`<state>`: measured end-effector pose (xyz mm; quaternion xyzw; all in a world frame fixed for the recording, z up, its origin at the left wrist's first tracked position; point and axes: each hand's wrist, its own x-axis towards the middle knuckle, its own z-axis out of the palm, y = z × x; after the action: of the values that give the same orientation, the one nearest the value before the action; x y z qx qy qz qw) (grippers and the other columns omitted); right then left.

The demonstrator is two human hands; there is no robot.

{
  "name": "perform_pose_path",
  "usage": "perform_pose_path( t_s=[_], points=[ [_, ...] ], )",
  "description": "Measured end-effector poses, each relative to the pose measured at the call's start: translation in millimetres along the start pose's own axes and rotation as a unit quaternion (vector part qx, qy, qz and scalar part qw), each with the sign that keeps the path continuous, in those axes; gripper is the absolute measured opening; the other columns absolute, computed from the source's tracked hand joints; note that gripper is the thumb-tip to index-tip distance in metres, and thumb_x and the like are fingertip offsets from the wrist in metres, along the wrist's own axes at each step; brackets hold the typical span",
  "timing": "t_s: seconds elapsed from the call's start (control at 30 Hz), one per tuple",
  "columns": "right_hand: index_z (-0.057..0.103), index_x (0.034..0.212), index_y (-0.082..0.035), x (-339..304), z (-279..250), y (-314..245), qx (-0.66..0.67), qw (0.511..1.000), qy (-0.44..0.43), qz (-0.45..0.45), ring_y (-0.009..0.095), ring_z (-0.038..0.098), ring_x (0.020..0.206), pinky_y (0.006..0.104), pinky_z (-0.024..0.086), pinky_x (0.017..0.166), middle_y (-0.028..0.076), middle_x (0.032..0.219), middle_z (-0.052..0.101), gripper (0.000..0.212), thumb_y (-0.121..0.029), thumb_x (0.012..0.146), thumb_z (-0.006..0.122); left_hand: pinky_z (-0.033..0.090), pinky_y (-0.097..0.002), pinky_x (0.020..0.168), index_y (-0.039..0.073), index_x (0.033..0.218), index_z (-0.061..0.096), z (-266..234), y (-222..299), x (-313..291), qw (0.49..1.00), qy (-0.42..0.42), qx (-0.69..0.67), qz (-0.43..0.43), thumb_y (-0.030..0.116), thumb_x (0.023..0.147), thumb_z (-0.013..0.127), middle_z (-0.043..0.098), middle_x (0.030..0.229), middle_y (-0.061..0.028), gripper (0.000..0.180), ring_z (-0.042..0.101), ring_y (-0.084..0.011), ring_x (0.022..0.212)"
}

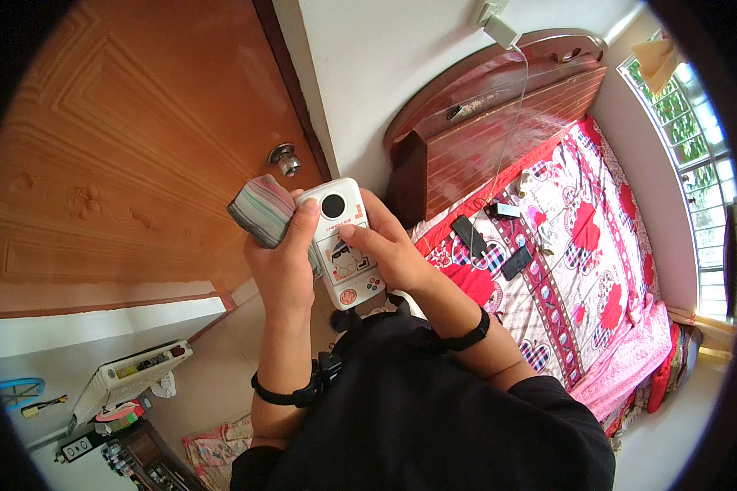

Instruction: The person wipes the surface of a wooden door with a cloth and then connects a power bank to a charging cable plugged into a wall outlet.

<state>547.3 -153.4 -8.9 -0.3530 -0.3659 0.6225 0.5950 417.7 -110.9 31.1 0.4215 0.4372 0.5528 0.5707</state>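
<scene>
Bedroom floor (221, 360) below us, our left hand (274, 268) gripping a striped cloth (262, 209) plus the left edge of a white gadget (345, 263); our right hand (395, 255) hugs its right side, so neither's nearer. Long axis runs near-far, far end tipping left. Beyond: door (164, 164) left, bed (561, 323) right.

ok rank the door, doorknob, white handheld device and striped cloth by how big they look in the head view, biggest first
1. Door
2. White handheld device
3. Striped cloth
4. Doorknob
</scene>
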Motion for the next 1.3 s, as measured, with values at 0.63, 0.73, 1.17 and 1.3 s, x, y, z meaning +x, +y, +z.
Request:
perform_pose_path(
  t_s=[0.63, 0.73, 1.17, 1.3],
  points=[
    [0.048, 0.129, -0.006, 6, -22, -1, -0.009, 0.999, -0.042, -0.026, 0.012, 0.052, 0.105, 0.0287, 0.043, 0.091, 0.003, 0.111, 0.057, 0.043, -0.012, 0.088, 0.058, 0.048, -0.0326, 0.094, -0.006, 0.123, 0.057, 3, 2, -19, 0.983, -0.054, 0.130, 0.119, 0.013, 0.081, 0.079, 0.066, 0.116, -0.0127, 0.051, 0.061, -0.0182, 0.106],
    [0.047, 0.130, -0.005, 7, -20, -3, 0.007, 0.999, -0.045, -0.010, 0.013, 0.051, 0.105, 0.0298, 0.042, 0.093, 0.003, 0.112, 0.056, 0.043, -0.013, 0.088, 0.056, 0.046, -0.0332, 0.097, -0.007, 0.123, 0.057, 1, -1, -16, 0.982, -0.052, 0.128, 0.126, 0.013, 0.081, 0.079, 0.064, 0.120, -0.0130, 0.052, 0.058, -0.0179, 0.111],
    [0.040, 0.134, -0.003, 2, -12, -8, -0.002, 1.000, 0.010, -0.002, 0.016, 0.048, 0.112, 0.0323, 0.039, 0.099, 0.008, 0.120, 0.052, 0.045, -0.010, 0.092, 0.050, 0.053, -0.0333, 0.089, -0.011, 0.116, 0.057, 12, -8, -11, 0.980, -0.059, 0.091, 0.169, 0.007, 0.085, 0.076, 0.068, 0.110, -0.0181, 0.041, 0.067, -0.0215, 0.101],
    [0.039, 0.135, -0.002, 1, -15, -3, -0.024, 0.999, 0.037, -0.017, 0.016, 0.048, 0.113, 0.0322, 0.039, 0.099, 0.008, 0.119, 0.052, 0.044, -0.011, 0.093, 0.050, 0.049, -0.0346, 0.097, -0.009, 0.124, 0.054, 10, -14, -8, 0.983, -0.086, 0.086, 0.135, 0.009, 0.084, 0.076, 0.064, 0.118, -0.0154, 0.049, 0.063, -0.0220, 0.108]
  ],
)
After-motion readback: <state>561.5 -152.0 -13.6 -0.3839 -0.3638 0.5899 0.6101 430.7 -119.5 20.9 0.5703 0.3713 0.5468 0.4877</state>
